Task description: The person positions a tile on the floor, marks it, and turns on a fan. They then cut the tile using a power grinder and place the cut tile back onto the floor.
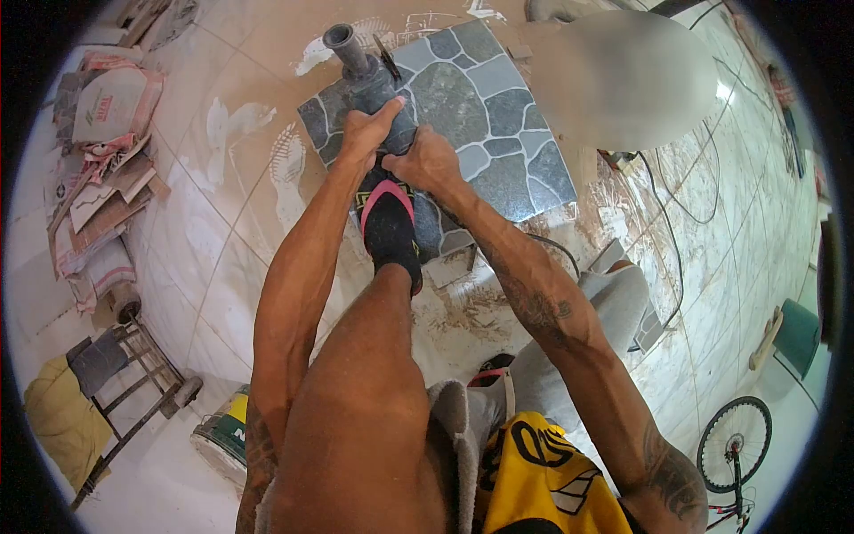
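So this person is gripping a grey tubular piece (pixel 381 102) with both bare hands, fingers wrapped around it rather than open. The left hand (pixel 367 135) is holding its side, thumb lying along it, and the right hand (pixel 427 162) is closing round the lower end, just beside the left. The piece is sitting over the stone-patterned tile (pixel 449 98), its narrow round-mouthed neck pointing away from the person. A foot in a black sock and pink-strapped flip-flop (pixel 389 218) is pressing up close to the hands, over the near edge of the tile. Dusty footprints are showing on the floor (pixel 213 222), and a dark cable (pixel 680 267) is trailing off to the right
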Demonstrator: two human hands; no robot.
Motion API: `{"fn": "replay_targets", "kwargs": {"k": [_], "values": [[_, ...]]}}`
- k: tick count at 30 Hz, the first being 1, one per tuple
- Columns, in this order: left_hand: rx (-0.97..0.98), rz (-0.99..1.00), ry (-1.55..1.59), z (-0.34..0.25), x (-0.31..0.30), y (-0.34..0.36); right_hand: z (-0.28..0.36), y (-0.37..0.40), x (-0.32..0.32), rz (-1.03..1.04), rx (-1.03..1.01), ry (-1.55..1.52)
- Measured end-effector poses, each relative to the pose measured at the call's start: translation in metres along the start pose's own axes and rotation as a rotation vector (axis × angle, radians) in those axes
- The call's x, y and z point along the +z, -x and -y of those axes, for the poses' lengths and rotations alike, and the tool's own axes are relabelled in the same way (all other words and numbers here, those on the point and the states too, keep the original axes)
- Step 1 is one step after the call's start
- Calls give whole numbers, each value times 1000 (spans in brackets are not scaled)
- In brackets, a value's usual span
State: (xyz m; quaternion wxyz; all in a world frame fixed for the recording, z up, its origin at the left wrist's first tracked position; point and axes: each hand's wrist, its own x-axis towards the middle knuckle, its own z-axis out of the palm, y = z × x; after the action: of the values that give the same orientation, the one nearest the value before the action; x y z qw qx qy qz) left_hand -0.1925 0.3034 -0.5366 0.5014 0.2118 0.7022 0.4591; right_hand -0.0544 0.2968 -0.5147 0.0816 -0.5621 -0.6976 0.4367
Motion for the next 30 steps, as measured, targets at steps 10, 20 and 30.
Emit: {"fn": "replay_targets", "kwargs": {"k": [10,20,30], "values": [[-21,1,-17,0,1,5,-4,5,2,-11,-18,-7],[-5,15,9,0,3,16,-6,10,2,-4,-7,12],[11,11,-25,1,6,23,-7,15,1,21,31,-10]]}}
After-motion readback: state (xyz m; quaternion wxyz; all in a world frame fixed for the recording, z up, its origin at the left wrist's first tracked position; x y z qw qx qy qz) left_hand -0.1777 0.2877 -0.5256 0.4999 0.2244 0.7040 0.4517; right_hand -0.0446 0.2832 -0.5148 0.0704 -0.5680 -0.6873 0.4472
